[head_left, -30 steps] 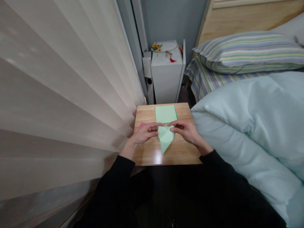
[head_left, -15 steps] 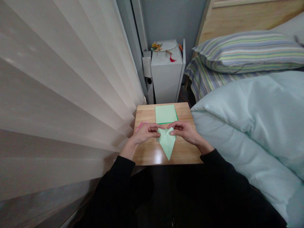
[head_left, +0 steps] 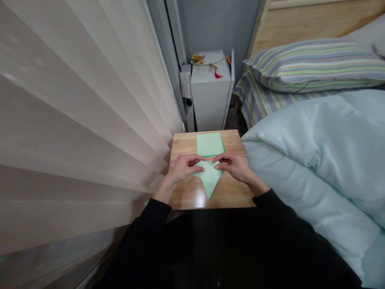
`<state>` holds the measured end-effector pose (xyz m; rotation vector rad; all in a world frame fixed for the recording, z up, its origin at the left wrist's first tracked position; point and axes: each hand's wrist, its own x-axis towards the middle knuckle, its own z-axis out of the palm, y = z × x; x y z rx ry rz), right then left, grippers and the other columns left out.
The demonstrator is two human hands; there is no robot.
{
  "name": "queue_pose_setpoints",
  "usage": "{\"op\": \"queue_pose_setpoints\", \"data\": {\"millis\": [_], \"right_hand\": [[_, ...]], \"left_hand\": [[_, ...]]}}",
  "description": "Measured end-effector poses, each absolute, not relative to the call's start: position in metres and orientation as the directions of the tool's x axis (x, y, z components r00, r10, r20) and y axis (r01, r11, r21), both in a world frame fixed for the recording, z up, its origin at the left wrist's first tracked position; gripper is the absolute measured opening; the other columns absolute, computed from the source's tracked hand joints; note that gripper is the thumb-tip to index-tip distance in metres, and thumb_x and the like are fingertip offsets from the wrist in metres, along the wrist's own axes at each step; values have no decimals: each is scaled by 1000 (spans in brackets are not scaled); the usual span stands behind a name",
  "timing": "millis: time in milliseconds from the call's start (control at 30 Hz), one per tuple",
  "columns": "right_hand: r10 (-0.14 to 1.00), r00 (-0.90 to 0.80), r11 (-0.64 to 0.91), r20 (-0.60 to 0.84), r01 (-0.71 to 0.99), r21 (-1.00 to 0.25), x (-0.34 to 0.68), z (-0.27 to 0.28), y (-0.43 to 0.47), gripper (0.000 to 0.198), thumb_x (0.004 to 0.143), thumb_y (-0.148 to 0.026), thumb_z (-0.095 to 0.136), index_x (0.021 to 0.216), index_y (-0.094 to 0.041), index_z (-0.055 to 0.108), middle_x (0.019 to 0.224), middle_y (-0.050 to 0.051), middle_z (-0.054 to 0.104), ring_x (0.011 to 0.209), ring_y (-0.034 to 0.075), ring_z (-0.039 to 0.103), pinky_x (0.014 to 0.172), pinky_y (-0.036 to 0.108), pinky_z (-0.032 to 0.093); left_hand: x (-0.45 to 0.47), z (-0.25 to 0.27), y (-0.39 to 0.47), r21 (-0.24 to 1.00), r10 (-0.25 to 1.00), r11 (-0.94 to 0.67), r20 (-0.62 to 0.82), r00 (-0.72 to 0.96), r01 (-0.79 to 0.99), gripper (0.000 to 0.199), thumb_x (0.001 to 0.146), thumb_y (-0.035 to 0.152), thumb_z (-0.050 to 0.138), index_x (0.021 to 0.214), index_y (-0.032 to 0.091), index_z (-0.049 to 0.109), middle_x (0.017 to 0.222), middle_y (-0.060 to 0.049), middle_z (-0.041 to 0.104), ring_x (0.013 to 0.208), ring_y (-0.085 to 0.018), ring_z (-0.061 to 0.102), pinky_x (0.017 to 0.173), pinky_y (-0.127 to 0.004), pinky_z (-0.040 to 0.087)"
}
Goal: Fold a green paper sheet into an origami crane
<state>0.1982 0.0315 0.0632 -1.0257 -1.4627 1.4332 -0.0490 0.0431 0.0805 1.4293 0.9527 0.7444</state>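
Note:
Between my two hands is a folded sheet of light green paper (head_left: 209,180), its long point facing me and its upper part spread wide. My left hand (head_left: 185,165) pinches its upper left side between thumb and fingers. On the upper right, my right hand (head_left: 234,165) grips the paper the same way. Just beyond my fingers lies a stack of square green paper (head_left: 209,144), pale on top with a darker green edge. A bit of pink paper (head_left: 176,160) shows beside my left hand, mostly hidden by it.
The small wooden table (head_left: 192,196) bears the papers. A pleated curtain (head_left: 114,120) hangs close on the left. On the right is a bed with a pale blue quilt (head_left: 315,136) and a striped pillow (head_left: 319,66). A white cabinet (head_left: 209,100) stands behind the table.
The folded paper's upper part has spread wider, with a flap now reaching out under my left thumb. Its lower point has shifted slightly left and up.

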Motion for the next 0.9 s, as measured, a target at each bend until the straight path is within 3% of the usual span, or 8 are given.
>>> {"op": "queue_pose_setpoints", "data": {"millis": [200, 333, 533, 667, 900], "right_hand": [[936, -350, 23, 24, -7, -1000, 196, 63, 29, 21, 72, -35, 87, 87, -21, 80, 91, 5, 77, 84, 20, 65, 79, 35, 49], [941, -338, 10, 15, -16, -1000, 192, 60, 28, 21, 73, -34, 87, 87, -20, 79, 86, 3, 75, 78, 18, 62, 72, 32, 47], [953, -303, 9, 29, -70, -998, 192, 59, 29, 21, 77, -35, 85, 91, -21, 79, 83, 1, 72, 76, 16, 60, 68, 29, 44], [955, -296, -22, 12, -112, -993, 191, 58, 30, 27, 76, -36, 85, 97, -21, 79, 82, 1, 71, 74, 16, 60, 69, 30, 45], [967, -254, -3, 16, -75, -997, 186, 56, 28, 23, 75, -37, 85, 90, -22, 78, 78, 0, 69, 73, 17, 59, 68, 31, 45]], "left_hand": [[-41, 90, 40, 977, 900, -28, -67, 430, 210, 34, 64, 28, 92, 97, 19, 84, 90, -6, 76, 82, -19, 63, 75, -30, 47], [-39, 90, 40, 972, 905, -52, -51, 423, 229, 29, 65, 25, 90, 92, 20, 84, 89, -6, 77, 82, -20, 63, 75, -30, 46], [-44, 78, 43, 997, 913, -6, -27, 407, 80, 27, 76, 33, 83, 99, 18, 83, 89, -6, 77, 76, -17, 61, 70, -27, 44], [-44, 71, 44, 998, 924, 64, -59, 377, 0, 31, 72, 32, 86, 98, 17, 82, 84, -4, 75, 73, -15, 60, 69, -26, 44], [-36, 75, 42, 996, 959, -55, 32, 282, 74, 12, 72, 25, 83, 82, 19, 80, 81, -3, 69, 80, -17, 61, 75, -29, 47]]}}
